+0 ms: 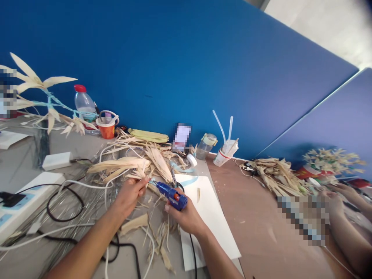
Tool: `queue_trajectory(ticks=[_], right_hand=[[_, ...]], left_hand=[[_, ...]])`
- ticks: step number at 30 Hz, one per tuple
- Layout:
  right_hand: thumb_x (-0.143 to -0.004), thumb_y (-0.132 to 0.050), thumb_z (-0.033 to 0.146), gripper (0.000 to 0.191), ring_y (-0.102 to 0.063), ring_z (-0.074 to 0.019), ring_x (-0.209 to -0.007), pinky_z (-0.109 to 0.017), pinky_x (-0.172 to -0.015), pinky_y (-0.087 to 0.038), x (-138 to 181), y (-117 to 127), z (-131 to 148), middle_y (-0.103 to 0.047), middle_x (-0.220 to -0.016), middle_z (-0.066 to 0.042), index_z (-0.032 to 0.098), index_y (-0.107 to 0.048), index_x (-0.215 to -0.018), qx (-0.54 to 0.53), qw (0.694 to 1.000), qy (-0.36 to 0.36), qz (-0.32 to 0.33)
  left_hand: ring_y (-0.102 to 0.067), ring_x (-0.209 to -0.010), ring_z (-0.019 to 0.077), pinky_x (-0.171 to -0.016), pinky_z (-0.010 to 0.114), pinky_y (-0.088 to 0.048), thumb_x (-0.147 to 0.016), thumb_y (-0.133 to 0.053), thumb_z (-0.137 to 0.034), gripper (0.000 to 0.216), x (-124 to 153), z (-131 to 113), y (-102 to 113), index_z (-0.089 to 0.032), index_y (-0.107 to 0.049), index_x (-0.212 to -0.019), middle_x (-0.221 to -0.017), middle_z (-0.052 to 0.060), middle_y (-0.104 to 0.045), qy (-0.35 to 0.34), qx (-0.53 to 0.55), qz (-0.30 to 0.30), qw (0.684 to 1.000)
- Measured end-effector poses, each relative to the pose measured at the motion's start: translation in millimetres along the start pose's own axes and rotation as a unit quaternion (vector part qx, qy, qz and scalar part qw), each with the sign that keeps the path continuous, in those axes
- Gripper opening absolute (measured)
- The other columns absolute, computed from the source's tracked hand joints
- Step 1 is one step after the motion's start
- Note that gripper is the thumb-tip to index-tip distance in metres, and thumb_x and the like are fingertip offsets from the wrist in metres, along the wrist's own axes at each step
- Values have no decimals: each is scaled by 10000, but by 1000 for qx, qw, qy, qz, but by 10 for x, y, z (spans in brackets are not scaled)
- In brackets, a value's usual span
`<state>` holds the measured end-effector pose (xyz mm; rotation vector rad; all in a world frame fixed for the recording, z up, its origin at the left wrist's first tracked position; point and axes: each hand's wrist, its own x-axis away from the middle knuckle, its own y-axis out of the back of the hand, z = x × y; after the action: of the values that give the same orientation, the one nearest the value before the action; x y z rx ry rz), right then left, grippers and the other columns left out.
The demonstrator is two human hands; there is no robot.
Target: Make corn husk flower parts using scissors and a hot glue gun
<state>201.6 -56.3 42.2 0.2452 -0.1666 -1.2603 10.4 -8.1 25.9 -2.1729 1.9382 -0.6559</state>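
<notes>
My right hand (pixel 186 217) is wrapped round a blue hot glue gun (pixel 172 194), its black cord running down toward me. The nozzle points left, close to the fingertips of my left hand (pixel 130 195). Those fingers are pinched on a pale corn husk piece (pixel 142 170) that sticks up above them; its lower end is hidden. Just beyond lie dried corn husks (pixel 158 161) in a loose heap. Scissors (pixel 173 174) rest behind the glue gun, partly covered. Under my right wrist is a sheet of white paper (pixel 207 217) with a husk scrap on it.
At left stand a husk flower stem (pixel 49 97), a bottle (pixel 84 102), an orange bucket (pixel 107 130) and a power strip (pixel 31 197) with tangled cables. A phone (pixel 181 136), a jar (pixel 207 145) and a cup with straws (pixel 223 157) line the blue partition. Another person's hands (pixel 334 205) are at right.
</notes>
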Motion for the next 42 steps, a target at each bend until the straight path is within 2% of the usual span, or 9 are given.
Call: queue_trajectory(ticks=[23,34,42], right_hand=[[-752,-591,229,139,-448,-140,-655,-266,-623,-384,23,-2,-4,-476,-729,20,209,-465,-807,20,1000,14,18],[-747,-600,222,173,-459,-145,-697,-270,-659,-401,23,18,3,-484,-769,9,199,-519,-899,24,999,24,20],[-748,-605,214,213,-457,-134,-666,-265,-642,-395,27,33,-40,-480,-745,26,201,-502,-934,-7,999,14,28]], left_hand=[[-290,-377,-1,-371,139,-196,-514,-839,-376,405,9,-36,-6,-132,-522,-579,-458,-90,-396,15,5,16,1000],[-288,-376,6,-371,145,-199,-505,-842,-390,428,16,-51,-6,-144,-495,-543,-423,-93,-372,26,-2,26,999],[-287,-375,8,-368,144,-207,-531,-833,-359,389,15,-50,-3,-144,-509,-542,-427,-89,-373,29,0,29,999]])
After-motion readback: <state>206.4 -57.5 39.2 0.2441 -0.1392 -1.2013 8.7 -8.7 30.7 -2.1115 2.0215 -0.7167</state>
